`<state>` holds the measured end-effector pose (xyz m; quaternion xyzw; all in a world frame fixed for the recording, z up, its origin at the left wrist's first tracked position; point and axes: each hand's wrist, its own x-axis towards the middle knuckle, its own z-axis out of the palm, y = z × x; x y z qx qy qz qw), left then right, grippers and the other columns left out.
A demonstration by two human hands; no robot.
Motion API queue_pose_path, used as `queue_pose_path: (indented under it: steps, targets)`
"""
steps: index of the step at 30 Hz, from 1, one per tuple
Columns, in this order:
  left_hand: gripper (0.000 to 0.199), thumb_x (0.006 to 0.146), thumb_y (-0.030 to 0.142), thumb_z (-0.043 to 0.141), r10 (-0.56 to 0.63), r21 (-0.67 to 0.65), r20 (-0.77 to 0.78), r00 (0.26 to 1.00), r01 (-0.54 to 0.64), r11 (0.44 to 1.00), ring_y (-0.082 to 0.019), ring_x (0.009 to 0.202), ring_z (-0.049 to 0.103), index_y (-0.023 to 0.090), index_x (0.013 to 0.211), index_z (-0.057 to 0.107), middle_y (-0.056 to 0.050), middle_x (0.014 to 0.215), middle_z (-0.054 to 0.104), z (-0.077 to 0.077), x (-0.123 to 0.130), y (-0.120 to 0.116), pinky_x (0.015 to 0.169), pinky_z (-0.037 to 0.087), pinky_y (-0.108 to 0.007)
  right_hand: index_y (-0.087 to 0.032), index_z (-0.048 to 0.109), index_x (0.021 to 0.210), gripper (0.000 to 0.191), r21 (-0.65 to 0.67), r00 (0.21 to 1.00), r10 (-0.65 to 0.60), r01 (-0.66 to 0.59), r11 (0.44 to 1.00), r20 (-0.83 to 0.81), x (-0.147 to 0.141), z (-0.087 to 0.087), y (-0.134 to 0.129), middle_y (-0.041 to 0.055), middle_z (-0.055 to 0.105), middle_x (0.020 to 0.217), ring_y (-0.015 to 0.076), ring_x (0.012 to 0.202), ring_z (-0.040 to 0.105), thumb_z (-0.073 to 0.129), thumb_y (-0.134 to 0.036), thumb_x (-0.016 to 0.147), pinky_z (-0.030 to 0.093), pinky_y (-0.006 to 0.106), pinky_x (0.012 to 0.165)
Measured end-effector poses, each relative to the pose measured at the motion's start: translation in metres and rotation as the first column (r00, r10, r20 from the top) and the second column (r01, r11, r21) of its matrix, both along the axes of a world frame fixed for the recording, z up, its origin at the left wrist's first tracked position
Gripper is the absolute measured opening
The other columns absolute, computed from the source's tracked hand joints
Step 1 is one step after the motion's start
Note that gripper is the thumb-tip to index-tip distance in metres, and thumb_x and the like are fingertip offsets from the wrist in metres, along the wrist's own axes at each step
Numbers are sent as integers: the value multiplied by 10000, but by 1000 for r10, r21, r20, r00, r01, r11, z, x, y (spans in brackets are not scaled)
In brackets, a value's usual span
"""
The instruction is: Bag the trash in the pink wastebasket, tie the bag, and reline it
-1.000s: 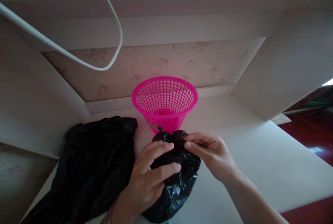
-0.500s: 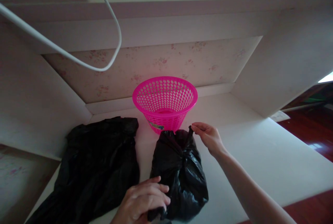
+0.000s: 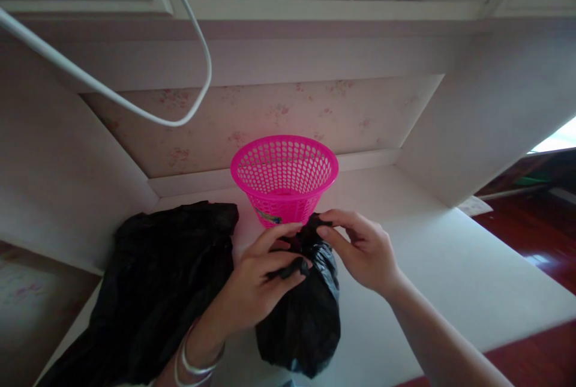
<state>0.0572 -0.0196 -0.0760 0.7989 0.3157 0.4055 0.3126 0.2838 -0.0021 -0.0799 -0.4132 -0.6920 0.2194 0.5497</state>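
A filled black plastic bag [image 3: 301, 321] stands on the white surface in front of me, its top gathered between both hands. My left hand [image 3: 265, 273], with silver bangles at the wrist, pinches a twisted piece of the bag's top between thumb and fingers. Opposite it, my right hand [image 3: 355, 243] grips the bag's upper edge between thumb and forefinger. Right behind the bag is a pink perforated plastic basket [image 3: 285, 165], upright, with a small label low on its front. Fingers cover part of the bag's opening.
Another black plastic bag [image 3: 166, 285] lies spread out at the left. A white cable [image 3: 135, 110] loops down at the upper left. White side panels and a shelf [image 3: 288, 9] above enclose the white tabletop [image 3: 405, 315]. Reddish floor [image 3: 535, 225] shows at the right.
My left hand has moved up from the bag's lower left side to its top and grips it there. The right hand has shifted slightly, still holding the edge. The camera view tilted up a little.
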Motion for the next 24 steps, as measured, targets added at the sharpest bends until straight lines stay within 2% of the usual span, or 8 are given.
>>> queue_pose_path:
  steps: [3, 6, 8, 10, 13, 17, 19, 24]
  targets:
    - [196, 958, 336, 692, -88, -33, 40, 995, 89, 995, -232, 1028, 713, 201, 896, 821, -105, 1116, 759, 2, 21, 21, 917, 579, -344, -268, 725, 1179, 210, 32, 993, 104, -105, 994, 50, -6, 3, -9, 32, 808, 1008, 157, 874, 772, 671, -224, 982, 621, 243, 761]
    - [231, 968, 342, 666, -34, -113, 110, 993, 46, 992, -208, 877, 703, 187, 851, 791, -57, 919, 748, 2, 29, 30, 790, 559, -303, -325, 613, 1299, 309, 77, 982, 161, -154, 985, -102, -1, -4, -18, 43, 742, 1224, 161, 1074, 733, 587, -187, 1024, 610, 299, 915]
    - [244, 983, 356, 640, 4, -175, 146, 989, 22, 984, -208, 883, 703, 177, 894, 780, -54, 926, 750, 3, 28, 30, 802, 543, -301, -311, 614, 1215, 215, 108, 977, 155, -140, 984, -144, 6, -8, -23, 61, 671, 1309, 178, 1200, 667, 562, -211, 1033, 567, 349, 1025]
    - [254, 995, 366, 619, 1, -199, 170, 985, 34, 979, -213, 913, 705, 174, 934, 773, -57, 946, 756, 5, 26, 28, 835, 532, -307, -272, 651, 1122, 119, 84, 984, 181, -180, 980, 4, 10, -11, -27, 98, 603, 1383, 215, 1299, 602, 600, -276, 1013, 527, 381, 1089]
    - [245, 990, 364, 623, -22, -185, 178, 984, 55, 981, -213, 905, 702, 179, 921, 769, -57, 925, 754, 10, 26, 24, 833, 526, -308, -206, 703, 1160, 312, -19, 901, 262, -272, 962, 347, 5, -16, -25, 186, 547, 1471, 323, 1392, 537, 715, -421, 935, 497, 485, 1133]
    - [231, 974, 335, 636, -34, -165, 175, 984, 64, 984, -207, 851, 690, 181, 857, 762, -53, 870, 746, 18, 32, 19, 783, 522, -303, -137, 707, 1237, 530, -20, 819, 277, -310, 951, 503, -15, -29, -17, 232, 663, 1352, 386, 1295, 608, 768, -507, 864, 503, 594, 1094]
    - [236, 971, 334, 638, -25, -182, 185, 982, 59, 981, -195, 800, 680, 179, 840, 759, -47, 848, 737, 22, 34, 18, 740, 514, -293, -123, 711, 1223, 490, -32, 831, 273, -295, 955, 485, -22, -36, -16, 220, 713, 1269, 357, 1188, 676, 744, -479, 887, 547, 559, 1037]
    - [308, 977, 395, 645, 33, -199, 208, 978, 9, 980, -192, 770, 675, 172, 791, 747, -39, 792, 719, 26, 35, 18, 695, 489, -284, -161, 767, 926, 332, -56, 822, 212, -215, 975, 528, -23, -43, -20, 154, 767, 1041, 306, 1023, 726, 656, -471, 966, 562, 506, 976]
